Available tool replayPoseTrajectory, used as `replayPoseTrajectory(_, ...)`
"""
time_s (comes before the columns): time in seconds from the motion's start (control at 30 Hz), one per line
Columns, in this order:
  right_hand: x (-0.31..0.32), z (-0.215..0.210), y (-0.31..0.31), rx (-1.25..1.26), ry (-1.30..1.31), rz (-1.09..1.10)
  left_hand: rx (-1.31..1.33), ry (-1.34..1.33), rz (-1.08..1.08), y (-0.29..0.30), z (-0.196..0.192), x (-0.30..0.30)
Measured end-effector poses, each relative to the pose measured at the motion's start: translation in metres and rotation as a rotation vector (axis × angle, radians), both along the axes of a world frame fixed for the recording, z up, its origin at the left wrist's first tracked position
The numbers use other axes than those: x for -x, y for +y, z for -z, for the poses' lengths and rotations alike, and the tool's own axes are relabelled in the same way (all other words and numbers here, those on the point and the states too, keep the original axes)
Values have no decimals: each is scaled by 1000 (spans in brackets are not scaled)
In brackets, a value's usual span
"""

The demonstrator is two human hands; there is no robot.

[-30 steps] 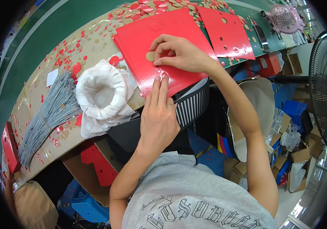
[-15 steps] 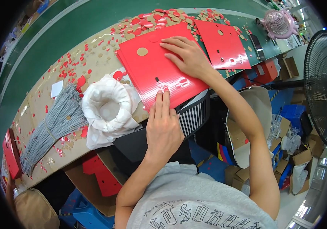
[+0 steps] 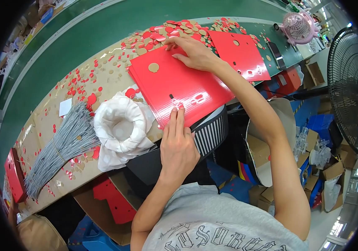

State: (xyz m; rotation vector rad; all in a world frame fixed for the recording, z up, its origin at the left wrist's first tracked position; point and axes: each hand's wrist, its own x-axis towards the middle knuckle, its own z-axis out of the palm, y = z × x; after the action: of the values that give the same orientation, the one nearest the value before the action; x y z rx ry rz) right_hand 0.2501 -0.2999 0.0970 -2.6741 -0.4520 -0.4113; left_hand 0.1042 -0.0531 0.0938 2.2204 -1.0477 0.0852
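Cardboard-topped bench [image 3: 103, 79], punched bits everywhere. Nearest me a black striped bin [image 3: 206, 136], contents hidden. My left hand [image 3: 178, 144] lies flat, fingers straight, pressing the red sheet stack [image 3: 177, 85] at its near edge. White bag [image 3: 120, 129] beside it gapes, inside unclear. Right hand [image 3: 195, 54] spreads loosely on the stack's far corner.

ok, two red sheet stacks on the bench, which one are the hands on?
The nearer, larger red stack: left hand presses its near edge, right hand its far corner. The smaller red stack beside it lies untouched.
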Motion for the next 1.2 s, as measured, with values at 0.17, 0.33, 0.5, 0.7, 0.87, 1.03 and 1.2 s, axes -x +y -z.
replayPoseTrajectory(0.17, -8, -8, 5, 12, 153, 27, 19, 3, -18, 3, 1, -1)
replayPoseTrajectory(0.33, -16, -12, -7, 143, 87, 23, 28, 10, 3, 3, -2, 2)
replayPoseTrajectory(0.5, -19, -46, 8, 232, 344, 99, 31, -13, -10, 3, 7, 4)
replayPoseTrajectory(0.7, -11, -61, 4, 105, -80, 29, 19, -9, 26, 3, 0, 6)
replayPoseTrajectory(0.87, -15, -101, -58, 43, -283, 88, 155, 101, 53, 23, -22, 16)
replayPoseTrajectory(1.03, 16, -85, -204, 186, 78, 523, 211, 45, 111, 20, -25, 17)
replayPoseTrajectory(1.2, 47, -28, -239, 94, 254, 615, 182, 68, 127, 24, -24, 11)
